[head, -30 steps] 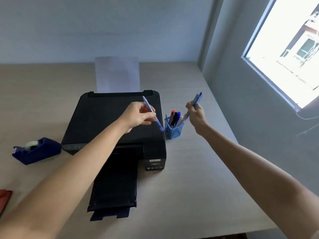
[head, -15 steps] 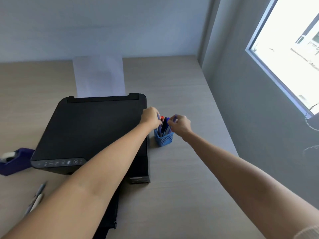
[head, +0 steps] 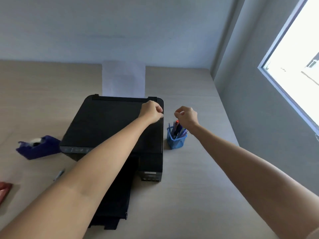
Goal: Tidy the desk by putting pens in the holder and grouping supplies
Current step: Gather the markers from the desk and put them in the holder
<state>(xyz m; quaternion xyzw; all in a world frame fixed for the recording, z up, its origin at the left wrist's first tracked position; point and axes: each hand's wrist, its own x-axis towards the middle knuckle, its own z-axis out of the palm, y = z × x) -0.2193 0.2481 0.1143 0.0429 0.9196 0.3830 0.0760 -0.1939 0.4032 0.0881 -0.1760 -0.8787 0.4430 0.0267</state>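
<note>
The blue mesh pen holder (head: 176, 140) stands upright on the counter (head: 189, 187), just to the right of the black printer (head: 110, 125), apart from its side. Several pens (head: 177, 129) stand in it, leaning at slight angles; one has a red-orange cap, the others are blue or dark. My right hand (head: 187, 117) hangs just above and behind the holder, fingers curled loosely with thumb and forefinger near each other, and it grips nothing; it does not touch the pens. My left hand (head: 151, 112) is held over the printer's far right corner, fingers curled in toward the palm, likewise with nothing in it that I can see. Both forearms reach forward from the lower edge of the view, the left crossing over the printer's lid. A sheet of white paper (head: 123, 79) stands in the printer's rear feed, and the output tray is extended toward me. On the counter to the left of the printer sits a dark blue tape dispenser (head: 38, 147). Nearer to me, well apart from the holder, a single pen (head: 59, 174) lies on the counter, blurred. A red object (head: 4, 188) shows at the left edge, too cut off to identify. A window (head: 296, 54) opens in the wall to the right.
</note>
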